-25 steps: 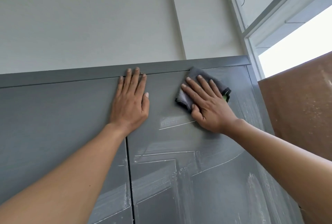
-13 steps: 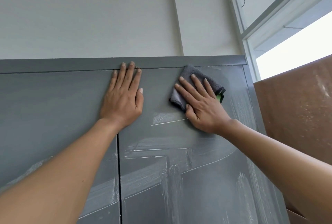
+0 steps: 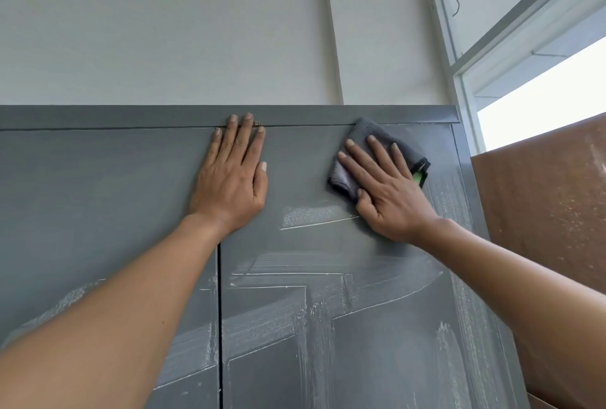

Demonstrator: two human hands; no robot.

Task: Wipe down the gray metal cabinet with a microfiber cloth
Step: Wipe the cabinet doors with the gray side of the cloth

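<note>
Cabinet: a gray metal cabinet (image 3: 98,212) is seen from below, its two doors shut and meeting at a dark vertical seam; nothing of its inside can be seen.
Top rail: a plain gray strip (image 3: 131,116) is laid across the head of both doors, with a thin gap beneath it.
Cloth: a folded gray cloth (image 3: 370,136) is pressed flat against the right door, just under the top rail and near the upper right corner; a black hem and a small green tag (image 3: 418,175) are shown at its right edge.
Right hand: the right hand (image 3: 387,192) is laid over the cloth with fingers straight and spread, the thumb set at the cloth's lower edge; the cloth is held by flat pressure, not gripped, and its upper and left parts are left showing past the fingertips.
Left hand: the left hand (image 3: 232,179) is spread flat on the cabinet across the seam, fingers straight and close together, the fingertips reaching onto the top rail; nothing is held in it.
Hands apart: a bare stretch of the right door is left between the two hands.
Door surface: pale dusty streaks and thin white lines (image 3: 314,218) are seen below the cloth and lower on the right door, and fainter ones low on the left door.
Wall: a pale wall (image 3: 164,31) is seen above the cabinet.
Window: a white window frame (image 3: 465,87) is seen at upper right, with bright light behind it.
Board: a brown board (image 3: 541,212) is stood just beside the cabinet's right side.
</note>
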